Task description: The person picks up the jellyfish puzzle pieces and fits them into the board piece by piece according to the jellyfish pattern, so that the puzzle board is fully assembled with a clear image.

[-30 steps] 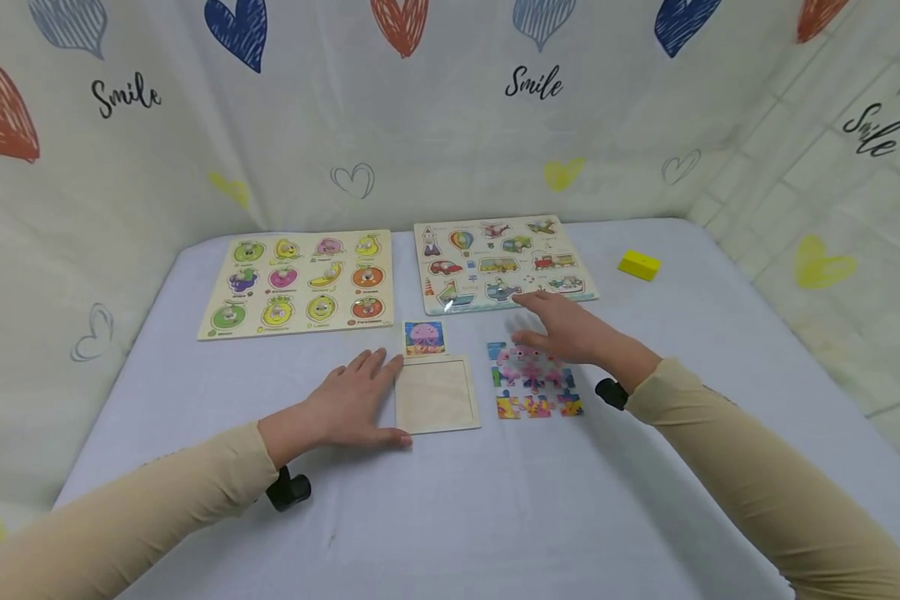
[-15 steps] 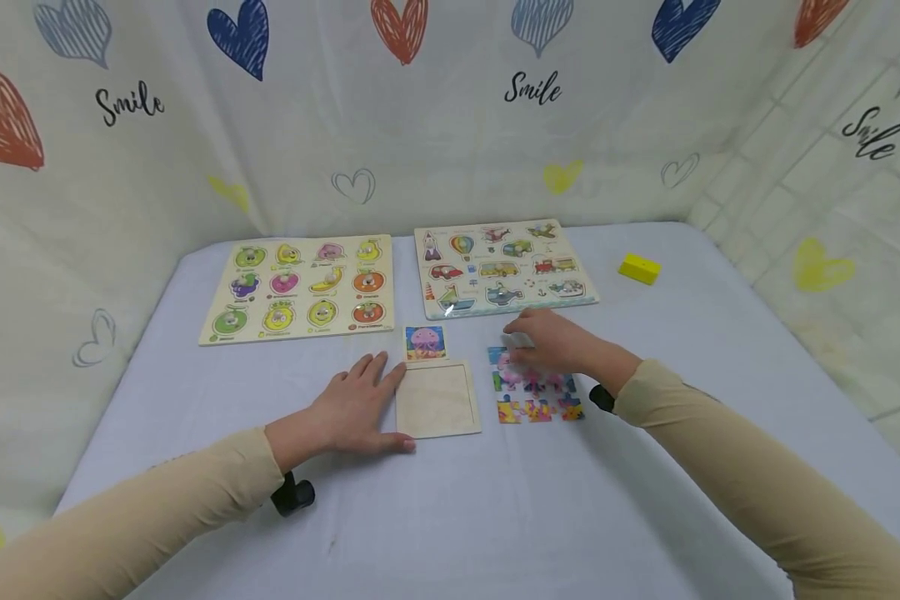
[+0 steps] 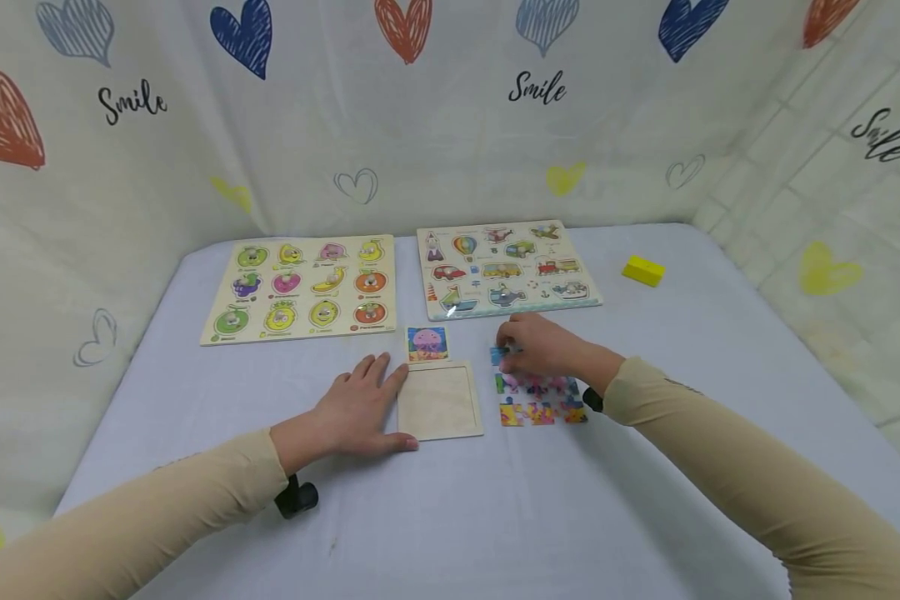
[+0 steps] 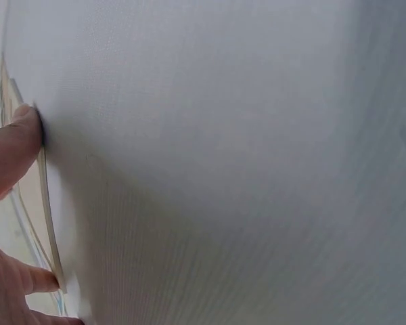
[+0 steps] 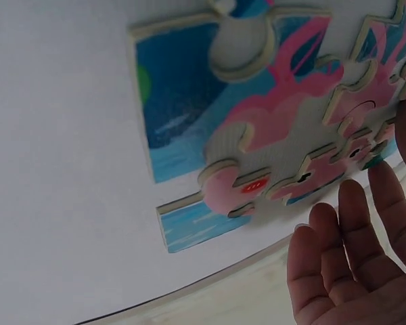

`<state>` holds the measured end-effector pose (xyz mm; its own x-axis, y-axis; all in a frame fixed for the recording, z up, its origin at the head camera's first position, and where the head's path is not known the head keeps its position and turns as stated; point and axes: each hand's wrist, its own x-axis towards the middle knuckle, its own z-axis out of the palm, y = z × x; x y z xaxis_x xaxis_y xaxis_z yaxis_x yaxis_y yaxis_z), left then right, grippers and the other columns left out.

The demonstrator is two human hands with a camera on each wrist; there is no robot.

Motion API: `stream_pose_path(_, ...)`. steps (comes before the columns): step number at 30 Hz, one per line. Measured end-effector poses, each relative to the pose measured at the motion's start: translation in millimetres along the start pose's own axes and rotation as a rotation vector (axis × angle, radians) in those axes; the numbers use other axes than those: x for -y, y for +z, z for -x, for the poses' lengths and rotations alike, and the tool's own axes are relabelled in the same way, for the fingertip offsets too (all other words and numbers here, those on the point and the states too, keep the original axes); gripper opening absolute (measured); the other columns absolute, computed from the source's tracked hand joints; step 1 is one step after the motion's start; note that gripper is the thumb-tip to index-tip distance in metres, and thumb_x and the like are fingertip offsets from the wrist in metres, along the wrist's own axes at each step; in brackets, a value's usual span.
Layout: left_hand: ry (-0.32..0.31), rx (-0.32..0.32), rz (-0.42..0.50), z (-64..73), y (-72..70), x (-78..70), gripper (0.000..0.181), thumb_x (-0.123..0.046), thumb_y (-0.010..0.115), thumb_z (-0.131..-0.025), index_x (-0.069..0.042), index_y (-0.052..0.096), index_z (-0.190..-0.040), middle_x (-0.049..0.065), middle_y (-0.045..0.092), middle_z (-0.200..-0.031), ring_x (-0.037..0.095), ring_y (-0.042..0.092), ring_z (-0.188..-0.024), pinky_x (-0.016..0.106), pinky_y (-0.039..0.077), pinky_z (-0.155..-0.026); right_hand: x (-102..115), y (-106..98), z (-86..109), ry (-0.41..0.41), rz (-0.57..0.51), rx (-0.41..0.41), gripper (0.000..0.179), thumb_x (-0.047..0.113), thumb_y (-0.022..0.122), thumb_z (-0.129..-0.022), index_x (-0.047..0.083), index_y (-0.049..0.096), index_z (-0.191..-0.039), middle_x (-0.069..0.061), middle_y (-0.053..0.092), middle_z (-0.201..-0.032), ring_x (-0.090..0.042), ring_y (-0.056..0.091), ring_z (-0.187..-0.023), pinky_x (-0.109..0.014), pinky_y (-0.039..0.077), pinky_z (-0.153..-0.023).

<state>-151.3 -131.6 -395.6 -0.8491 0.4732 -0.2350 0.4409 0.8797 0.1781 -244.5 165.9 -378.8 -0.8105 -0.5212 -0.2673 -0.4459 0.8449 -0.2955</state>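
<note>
My left hand [image 3: 352, 412] lies with spread, fairly straight fingers along the left side of a bare wooden puzzle tray [image 3: 440, 404]. In the left wrist view its thumb and a fingertip touch the edge of that tray [image 4: 49, 217]. A small octopus picture card [image 3: 427, 343] lies just above the tray. To the right, several jigsaw pieces [image 3: 540, 414] lie in loose rows, with pink figures and blue sea. My right hand [image 3: 546, 346] is over the top row; its thumb and index finger pinch a corner jigsaw piece, largely hidden by the fingers [image 5: 386, 186].
A fruit puzzle board [image 3: 300, 287] lies at the back left. Beside it is a vehicle puzzle board [image 3: 506, 271], and a yellow block [image 3: 643, 271] sits at the back right. A printed curtain [image 3: 450, 125] hangs behind the white-covered table [image 3: 450, 517].
My right hand has come down and slightly left from above the pieces, and its fingers have closed at the top row. The left hand has stayed by the tray.
</note>
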Motion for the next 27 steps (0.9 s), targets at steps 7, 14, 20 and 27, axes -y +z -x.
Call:
stream_pose_path(7, -0.006, -0.013, 0.003, 0.4, 0.3, -0.1, 0.105, -0.069, 0.070, -0.083, -0.005, 0.034, -0.159, 0.028, 0.030, -0.163, 0.048, 0.032, -0.149, 0.064, 0.043, -0.108, 2, -1, -0.3, -0.019, -0.070, -0.030, 0.027, 0.018, 0.080, -0.090, 0.007, 0.066, -0.110, -0.008, 0.068, -0.110, -0.025, 0.061, -0.106, -0.044, 0.052, -0.100)
stream_pose_path(14, 0.000, -0.017, 0.012, 0.2, 0.8, 0.0, 0.106, -0.069, 0.071, -0.083, -0.005, 0.035, -0.159, 0.028, 0.030, -0.163, 0.048, 0.031, -0.149, 0.065, 0.043, -0.108, 2, -3, -1.7, -0.050, -0.170, -0.030, 0.022, 0.008, 0.079, -0.089, 0.009, 0.060, -0.101, -0.005, 0.065, -0.098, -0.019, 0.057, -0.088, -0.036, 0.052, -0.084)
stream_pose_path(20, -0.006, -0.022, 0.017, 0.0, 1.7, 0.6, 0.106, -0.069, 0.071, -0.082, -0.006, 0.036, -0.158, 0.028, 0.030, -0.163, 0.048, 0.031, -0.149, 0.065, 0.042, -0.108, 6, -8, -2.7, -0.041, -0.238, -0.041, 0.013, 0.007, 0.074, -0.093, 0.010, 0.063, -0.099, -0.004, 0.067, -0.096, -0.019, 0.058, -0.087, -0.035, 0.052, -0.083)
stream_pose_path(27, -0.012, -0.021, 0.022, -1.3, 4.0, 1.4, 0.107, -0.069, 0.072, -0.081, -0.006, 0.035, -0.159, 0.027, 0.029, -0.164, 0.048, 0.030, -0.150, 0.066, 0.041, -0.110, 21, -12, -8.6, -0.034, -0.384, -0.038, 0.010, 0.012, 0.074, -0.095, 0.010, 0.070, -0.104, -0.002, 0.073, -0.097, -0.017, 0.064, -0.086, -0.032, 0.053, -0.083)
